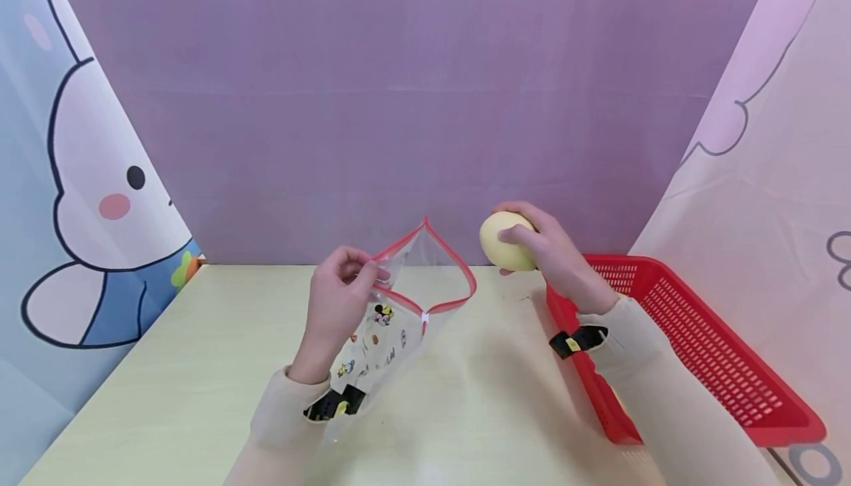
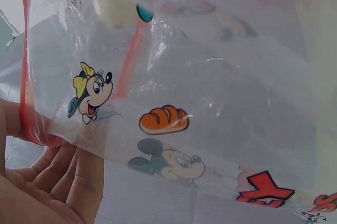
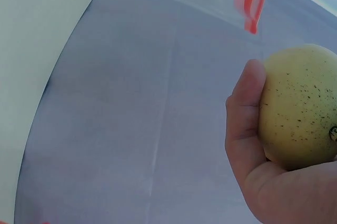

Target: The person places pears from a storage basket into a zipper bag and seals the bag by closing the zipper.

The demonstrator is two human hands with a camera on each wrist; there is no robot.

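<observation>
A clear zip bag [image 1: 379, 346] with a red zip edge and printed cartoon figures hangs from my left hand [image 1: 337, 294], which pinches its rim. The bag's mouth gapes wide, a white slider [image 1: 425, 317] at its near corner. In the left wrist view the plastic [image 2: 221, 92] covers most of the picture, with the fingers [image 2: 58, 176] at its rim. My right hand [image 1: 548, 250] grips a round pale-yellow fruit, perhaps a pear [image 1: 505, 241], just right of the bag's mouth and apart from it. Dark specks dot the fruit [image 3: 300, 108] in the right wrist view.
A red plastic basket [image 1: 705, 346] with slotted walls stands on the right of the pale table [image 1: 166, 368], partly behind the right forearm. Something yellowish shows inside it. A purple cloth wall [image 1: 425, 102] closes off the back, and printed curtains [image 1: 100, 198] hang at the sides.
</observation>
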